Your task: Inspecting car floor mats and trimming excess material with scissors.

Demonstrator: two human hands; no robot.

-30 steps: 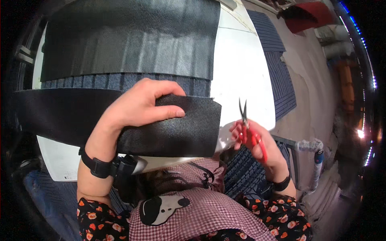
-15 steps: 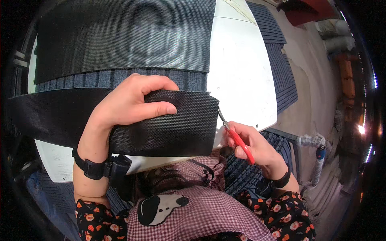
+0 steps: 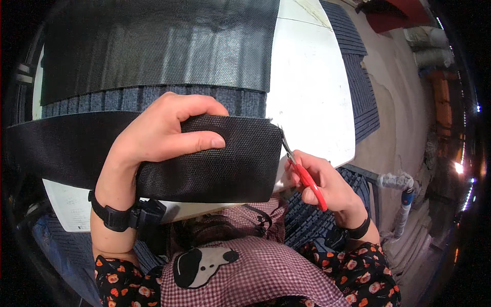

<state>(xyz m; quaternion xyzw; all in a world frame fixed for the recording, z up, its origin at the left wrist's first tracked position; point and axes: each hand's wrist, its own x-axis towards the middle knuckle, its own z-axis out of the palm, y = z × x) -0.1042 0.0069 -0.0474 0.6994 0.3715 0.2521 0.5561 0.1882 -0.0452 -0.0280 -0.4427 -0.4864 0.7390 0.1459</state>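
Across the white table lies a black textured mat (image 3: 215, 171), its near part raised and bent over the table's near edge. My left hand (image 3: 169, 128) grips this mat, thumb on top and fingers curled behind its upper edge. In my right hand (image 3: 325, 181) is a pair of red-handled scissors (image 3: 308, 184). Their metal blades point up and left, right at the mat's right edge near its upper corner, where a small frayed bit shows. Whether the blades are fully closed is hard to make out.
Behind lies another black sheet (image 3: 158, 46) over a grey-blue ribbed carpet mat (image 3: 179, 98). The white table (image 3: 312, 87) extends to the right. More ribbed mats (image 3: 360, 92) are beyond its right edge. A plastic-wrapped pipe frame (image 3: 401, 181) stands at the right.
The scissors and my right hand have shifted slightly right, with the blades still at the mat's edge. My left hand keeps its grip; the whole view has moved a little.
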